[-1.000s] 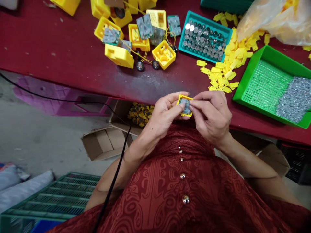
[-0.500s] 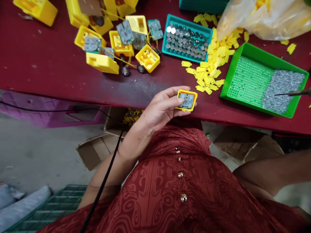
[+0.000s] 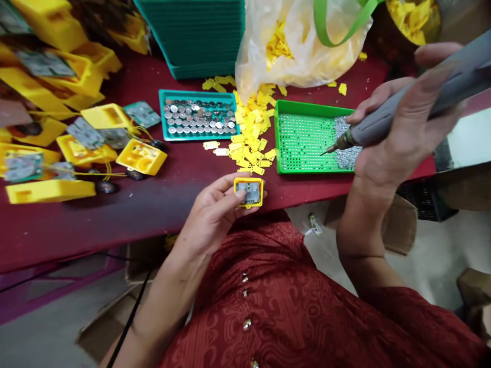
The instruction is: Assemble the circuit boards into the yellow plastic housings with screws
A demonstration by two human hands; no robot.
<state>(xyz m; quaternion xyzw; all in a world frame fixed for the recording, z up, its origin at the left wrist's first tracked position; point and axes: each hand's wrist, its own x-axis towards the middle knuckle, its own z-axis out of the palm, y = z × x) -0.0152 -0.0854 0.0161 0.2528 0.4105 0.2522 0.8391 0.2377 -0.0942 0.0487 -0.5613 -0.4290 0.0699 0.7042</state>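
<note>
My left hand point(image 3: 215, 212) holds a small yellow plastic case point(image 3: 249, 192) with a circuit board inside, just over the near edge of the dark red table point(image 3: 115, 204). My right hand point(image 3: 399, 128) grips a grey electric screwdriver point(image 3: 402, 107). Its tip points down at a heap of small silver screws point(image 3: 345, 148) in the right end of a green perforated tray point(image 3: 307, 138). The two hands are well apart.
A teal tray of button batteries point(image 3: 197, 120) sits left of the green tray, with loose yellow tabs point(image 3: 251, 138) between them. Yellow toy housings, boards and wheels point(image 3: 76, 143) crowd the left. A plastic bag of yellow parts point(image 3: 299, 46) and stacked teal trays point(image 3: 199, 36) stand behind.
My right hand left the yellow case, went right and now holds the screwdriver over the screws. My head turned right, so the view shifted. The left hand kept the case.
</note>
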